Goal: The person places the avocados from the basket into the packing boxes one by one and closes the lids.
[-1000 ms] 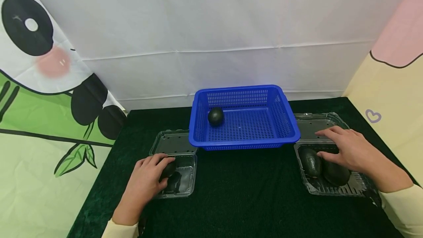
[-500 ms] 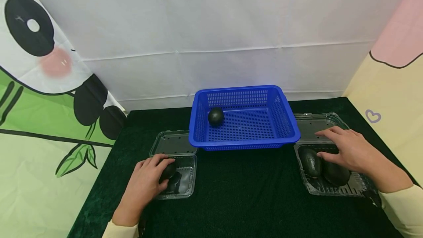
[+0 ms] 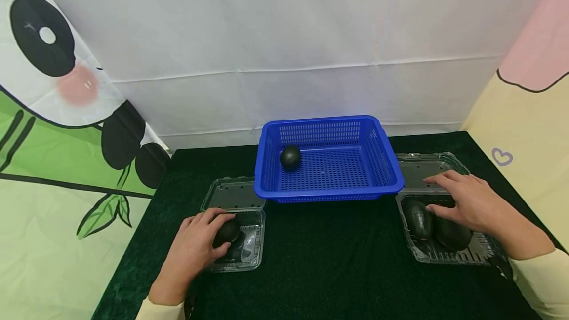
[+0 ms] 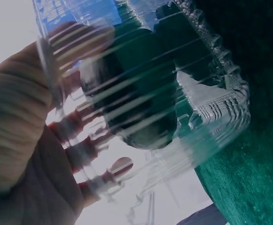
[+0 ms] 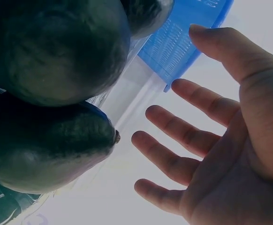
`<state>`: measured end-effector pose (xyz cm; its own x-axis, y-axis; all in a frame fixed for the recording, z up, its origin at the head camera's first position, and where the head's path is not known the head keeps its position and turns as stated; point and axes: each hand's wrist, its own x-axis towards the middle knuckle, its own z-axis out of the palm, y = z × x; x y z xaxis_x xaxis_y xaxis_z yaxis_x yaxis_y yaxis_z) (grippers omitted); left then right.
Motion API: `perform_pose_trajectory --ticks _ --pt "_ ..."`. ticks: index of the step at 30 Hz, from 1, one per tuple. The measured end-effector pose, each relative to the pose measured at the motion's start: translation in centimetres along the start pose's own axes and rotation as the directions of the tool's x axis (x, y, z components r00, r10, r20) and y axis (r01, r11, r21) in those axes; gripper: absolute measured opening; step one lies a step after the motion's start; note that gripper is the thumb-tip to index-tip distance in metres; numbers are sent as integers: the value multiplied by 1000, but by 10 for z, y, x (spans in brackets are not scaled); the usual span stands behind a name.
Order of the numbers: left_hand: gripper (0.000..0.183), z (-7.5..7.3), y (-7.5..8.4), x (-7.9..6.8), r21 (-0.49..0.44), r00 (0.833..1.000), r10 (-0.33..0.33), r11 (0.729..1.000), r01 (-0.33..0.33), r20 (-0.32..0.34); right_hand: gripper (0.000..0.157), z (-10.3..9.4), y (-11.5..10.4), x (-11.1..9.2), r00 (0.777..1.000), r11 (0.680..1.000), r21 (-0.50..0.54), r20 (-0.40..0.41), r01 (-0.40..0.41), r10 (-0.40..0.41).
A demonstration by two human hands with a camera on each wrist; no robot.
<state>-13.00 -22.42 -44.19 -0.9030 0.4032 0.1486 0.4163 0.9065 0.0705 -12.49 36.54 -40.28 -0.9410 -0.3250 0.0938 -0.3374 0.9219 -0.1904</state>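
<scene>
My left hand point(image 3: 197, 243) curls over a dark avocado point(image 3: 227, 231) in a small clear plastic clamshell box point(image 3: 254, 256) with its lid laid back. In the left wrist view the avocado point(image 4: 136, 89) shows through the ribbed clear plastic, thumb at one side and fingers at the other. My right hand point(image 3: 471, 199) hovers with spread, relaxed fingers over a larger clear clamshell box point(image 3: 413, 251). Beneath it lie dark avocados, one at the left point(image 3: 418, 219) and one beside it point(image 3: 452, 233). The right wrist view shows that hand's fingers point(image 5: 174, 159) apart from the avocados point(image 5: 56, 145).
A blue perforated basket point(image 3: 329, 195) stands at the back middle, with one dark avocado point(image 3: 291, 157) in its left part. Dark green cloth point(image 3: 329, 260) covers the table. A white sheet point(image 3: 311, 38) hangs behind, with printed cloth on both sides.
The small clear box has shifted slightly toward me, and a little more of the avocado shows beside my left fingers. My right hand has stayed in place.
</scene>
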Motion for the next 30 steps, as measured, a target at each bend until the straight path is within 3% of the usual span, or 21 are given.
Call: perform_pose_trajectory --ticks 13,30 --pt "62 -4 0 4 -21 1000 6 1000 -6 -3 60 1 0 -1 1000 1000 0 -2 -8 8" --pt "63 -22 4 20 3 999 44 999 -43 -26 60 1 0 -1 1000 1000 3 -1 -13 13"
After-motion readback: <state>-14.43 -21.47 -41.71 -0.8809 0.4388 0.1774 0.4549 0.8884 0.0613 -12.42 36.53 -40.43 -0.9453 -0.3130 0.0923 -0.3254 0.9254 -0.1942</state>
